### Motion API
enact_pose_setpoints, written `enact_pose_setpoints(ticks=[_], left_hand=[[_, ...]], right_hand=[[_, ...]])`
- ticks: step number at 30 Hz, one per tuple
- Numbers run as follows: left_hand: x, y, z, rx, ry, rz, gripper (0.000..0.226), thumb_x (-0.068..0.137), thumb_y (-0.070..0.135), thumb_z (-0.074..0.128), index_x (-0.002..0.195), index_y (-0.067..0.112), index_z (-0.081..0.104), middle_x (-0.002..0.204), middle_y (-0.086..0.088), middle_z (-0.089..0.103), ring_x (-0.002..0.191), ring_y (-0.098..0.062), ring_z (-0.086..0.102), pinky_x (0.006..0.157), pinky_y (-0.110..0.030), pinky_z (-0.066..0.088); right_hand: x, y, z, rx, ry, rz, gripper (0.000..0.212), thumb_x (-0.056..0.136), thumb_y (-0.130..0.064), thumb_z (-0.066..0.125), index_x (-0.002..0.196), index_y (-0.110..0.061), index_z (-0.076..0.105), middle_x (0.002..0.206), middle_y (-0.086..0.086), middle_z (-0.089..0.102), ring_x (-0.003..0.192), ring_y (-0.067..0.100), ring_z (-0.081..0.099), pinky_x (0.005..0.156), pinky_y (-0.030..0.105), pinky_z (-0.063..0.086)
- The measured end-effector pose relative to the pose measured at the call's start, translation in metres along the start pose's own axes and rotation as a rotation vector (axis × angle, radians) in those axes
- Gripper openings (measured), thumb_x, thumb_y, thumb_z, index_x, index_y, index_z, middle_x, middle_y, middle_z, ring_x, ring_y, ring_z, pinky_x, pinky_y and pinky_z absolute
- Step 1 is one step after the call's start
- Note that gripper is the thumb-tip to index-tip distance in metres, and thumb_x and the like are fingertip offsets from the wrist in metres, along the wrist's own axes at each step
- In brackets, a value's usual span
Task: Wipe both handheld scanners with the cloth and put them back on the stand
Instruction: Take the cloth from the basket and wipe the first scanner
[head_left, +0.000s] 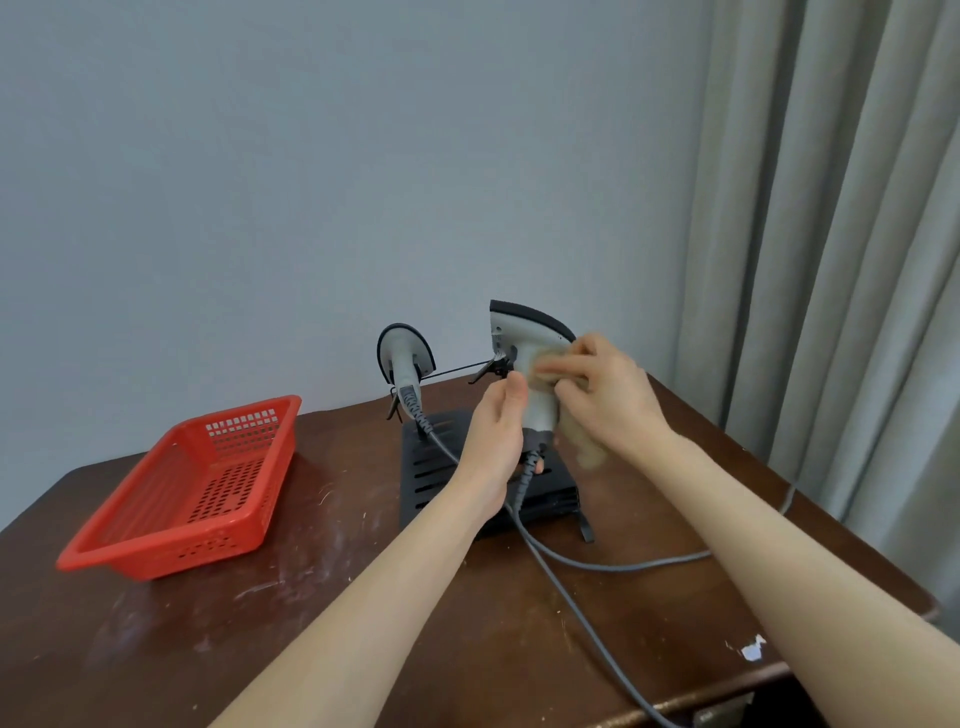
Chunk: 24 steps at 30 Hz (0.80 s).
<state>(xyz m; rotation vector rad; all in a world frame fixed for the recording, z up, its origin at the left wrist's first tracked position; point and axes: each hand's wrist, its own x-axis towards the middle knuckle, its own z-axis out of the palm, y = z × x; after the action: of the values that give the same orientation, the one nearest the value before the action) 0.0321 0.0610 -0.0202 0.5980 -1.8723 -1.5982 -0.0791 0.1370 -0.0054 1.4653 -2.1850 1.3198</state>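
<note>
- Head view, count: two scanners, one cloth, one stand, two hands, one basket, two grey cables.
- Left hand (496, 423) has its fingers wrapped round the handle of the held scanner (519, 332), thumb pointing up along the handle's near side; the scanner is upright, head at the top, raised above the stand (441, 470).
- Right hand (610, 387) has its fingers curled on the cloth (550, 364), pressing it against the right side of the held scanner, just below the head. A loose end of cloth hangs under this palm.
- Second scanner (405, 353) is left of the left fingers and apart from them, sitting head-up in a clip at the left end of the stand's thin rod.
- An unoccupied clip at the rod's right end is just beside the left thumb tip.
- Stand's black slotted base lies below both hands.
- Cables (623, 566): one runs off right of the right forearm, the other passes between the forearms to the near table edge. Which belongs to which scanner I cannot tell.
- Basket (192, 486), red plastic with holes, sits well left of the left hand.
- Table (363, 597) is dark brown wood, scuffed with pale streaks, with a white chip near the right forearm.
- Behind is a plain grey wall (311, 156); a grey curtain (831, 234) hangs at right.
</note>
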Motion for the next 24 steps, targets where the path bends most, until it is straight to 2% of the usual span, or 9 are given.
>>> enact_pose_setpoints(ticks=[1,3,7,11,14,16,18,21,24], left_hand=[[-0.002,0.002,0.002,-0.025,-0.016,-0.01,0.077,0.071,0.078,0.04,0.118,0.019,0.056,0.098,-0.011,0.067,0.078,-0.021,0.066,0.057,-0.031,0.05],[-0.001,0.006,0.004,-0.118,-0.034,-0.047,0.067,0.077,0.067,0.039,0.116,0.015,0.057,0.088,-0.011,0.065,0.067,-0.02,0.063,0.046,-0.027,0.046],[0.006,0.012,-0.002,-0.292,0.019,-0.168,0.062,0.09,0.062,0.032,0.111,0.013,0.065,0.086,-0.009,0.071,0.062,-0.018,0.063,0.047,-0.026,0.044],[0.006,0.011,-0.008,-0.352,0.034,-0.241,0.066,0.089,0.063,0.034,0.108,0.01,0.067,0.082,-0.008,0.07,0.055,-0.014,0.062,0.044,-0.024,0.044],[0.001,0.014,-0.004,-0.38,-0.004,-0.287,0.062,0.073,0.06,0.052,0.106,0.008,0.062,0.073,-0.01,0.06,0.047,-0.012,0.057,0.038,-0.021,0.043],[-0.002,0.017,-0.001,-0.385,-0.065,-0.282,0.054,0.068,0.052,0.06,0.1,0.008,0.061,0.07,-0.006,0.055,0.048,-0.011,0.055,0.04,-0.02,0.043],[-0.001,0.018,-0.002,-0.338,-0.115,-0.271,0.036,0.077,0.04,0.066,0.097,0.011,0.062,0.069,-0.002,0.055,0.05,-0.011,0.054,0.044,-0.021,0.045],[0.003,0.017,-0.011,-0.297,-0.15,-0.263,0.02,0.081,0.024,0.068,0.097,0.013,0.064,0.072,-0.001,0.058,0.055,-0.012,0.055,0.047,-0.022,0.047],[0.004,0.014,-0.018,-0.294,-0.162,-0.272,0.008,0.085,0.014,0.065,0.093,0.012,0.065,0.072,-0.001,0.061,0.062,-0.013,0.056,0.047,-0.023,0.046]], right_hand=[[0.007,0.001,-0.002,-0.014,0.022,0.039,0.034,0.085,-0.011,0.051,0.104,-0.032,0.071,0.094,-0.006,0.051,0.087,0.016,0.055,0.078,0.033,0.045],[0.011,0.0,0.0,0.006,0.04,0.078,0.038,0.087,-0.009,0.049,0.11,-0.031,0.069,0.097,-0.003,0.051,0.09,0.018,0.054,0.08,0.034,0.045],[-0.013,-0.006,0.011,0.197,0.009,0.053,0.041,0.084,-0.002,0.049,0.106,-0.029,0.071,0.089,-0.007,0.05,0.09,0.011,0.052,0.079,0.024,0.044],[-0.028,-0.007,0.015,0.348,0.005,0.052,0.042,0.081,0.003,0.053,0.099,-0.029,0.072,0.083,-0.01,0.051,0.08,-0.001,0.053,0.072,0.006,0.038],[-0.007,0.001,0.012,0.317,0.09,0.167,0.04,0.084,-0.002,0.052,0.108,-0.029,0.069,0.092,-0.005,0.057,0.091,0.008,0.056,0.078,0.013,0.038],[0.006,0.001,0.01,0.305,0.118,0.225,0.038,0.086,-0.005,0.05,0.112,-0.026,0.068,0.1,-0.003,0.058,0.097,0.014,0.056,0.081,0.019,0.038],[0.007,-0.004,0.011,0.341,0.111,0.229,0.038,0.086,-0.005,0.048,0.111,-0.026,0.069,0.101,-0.002,0.057,0.097,0.012,0.054,0.078,0.016,0.038],[-0.008,-0.013,0.01,0.447,0.043,0.17,0.036,0.086,-0.003,0.051,0.1,-0.029,0.071,0.093,-0.005,0.057,0.09,0.005,0.055,0.074,0.009,0.04],[-0.018,-0.014,0.005,0.575,-0.058,0.153,0.037,0.082,0.001,0.053,0.088,-0.027,0.074,0.082,-0.009,0.059,0.079,-0.003,0.057,0.071,0.009,0.043]])
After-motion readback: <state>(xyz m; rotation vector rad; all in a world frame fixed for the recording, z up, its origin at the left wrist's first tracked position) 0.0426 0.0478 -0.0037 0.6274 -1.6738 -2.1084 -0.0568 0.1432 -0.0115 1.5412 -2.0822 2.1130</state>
